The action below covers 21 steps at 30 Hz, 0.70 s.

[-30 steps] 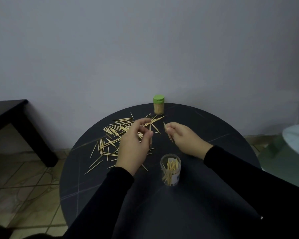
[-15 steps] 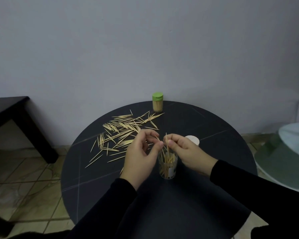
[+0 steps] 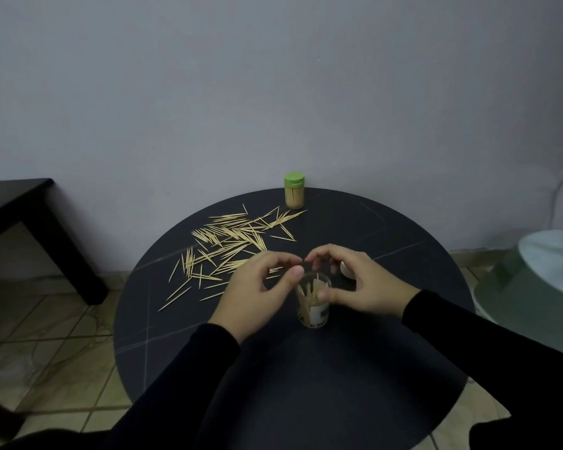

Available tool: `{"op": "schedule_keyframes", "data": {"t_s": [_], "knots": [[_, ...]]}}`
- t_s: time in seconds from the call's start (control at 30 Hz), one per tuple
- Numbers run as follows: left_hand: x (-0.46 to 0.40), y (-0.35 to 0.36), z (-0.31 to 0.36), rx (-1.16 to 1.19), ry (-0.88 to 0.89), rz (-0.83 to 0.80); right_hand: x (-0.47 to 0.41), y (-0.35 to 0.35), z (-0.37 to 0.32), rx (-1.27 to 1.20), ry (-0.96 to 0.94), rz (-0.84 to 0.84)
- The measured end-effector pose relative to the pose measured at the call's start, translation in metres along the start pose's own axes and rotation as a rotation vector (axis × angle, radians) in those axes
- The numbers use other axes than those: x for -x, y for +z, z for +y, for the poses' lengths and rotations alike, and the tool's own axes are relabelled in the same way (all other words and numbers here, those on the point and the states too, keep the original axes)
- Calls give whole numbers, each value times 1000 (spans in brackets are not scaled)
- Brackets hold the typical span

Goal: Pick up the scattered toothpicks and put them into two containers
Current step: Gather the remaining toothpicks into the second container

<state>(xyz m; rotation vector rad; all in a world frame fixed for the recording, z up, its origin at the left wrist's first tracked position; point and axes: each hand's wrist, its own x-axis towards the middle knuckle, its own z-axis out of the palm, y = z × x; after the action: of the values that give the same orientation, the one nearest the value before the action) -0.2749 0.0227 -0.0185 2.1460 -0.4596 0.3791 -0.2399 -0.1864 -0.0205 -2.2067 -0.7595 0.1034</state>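
Both hands arch over the clear cup (image 3: 312, 303) of upright toothpicks, left hand (image 3: 257, 287) curled and seemingly empty, right hand (image 3: 355, 280) thumb touching its rim; scattered toothpicks (image 3: 228, 241) lie beyond-left, nearer the left hand.

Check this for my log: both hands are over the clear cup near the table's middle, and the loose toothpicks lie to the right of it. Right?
One thing is wrong: the head view shows the loose toothpicks lying left of and behind the clear cup, not right. Both the left hand and the right hand are indeed over it, near the table's middle.
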Motion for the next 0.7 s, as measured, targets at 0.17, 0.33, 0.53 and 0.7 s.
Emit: {"op": "schedule_keyframes", "data": {"t_s": [0.17,0.33,0.53,0.7], "knots": [[-4,-6,-18,-164,-165,-55,-1,-5,-1,204,75,-81],[-6,-18,-36,-634,-280,-266,-13,2,2,206,86,-41],[-15,-14,-53,-766,-274,-230,-33,17,7,146,69,44],[-26,-4,-65,-812,-224,-230,-49,22,11,139,83,94]]}}
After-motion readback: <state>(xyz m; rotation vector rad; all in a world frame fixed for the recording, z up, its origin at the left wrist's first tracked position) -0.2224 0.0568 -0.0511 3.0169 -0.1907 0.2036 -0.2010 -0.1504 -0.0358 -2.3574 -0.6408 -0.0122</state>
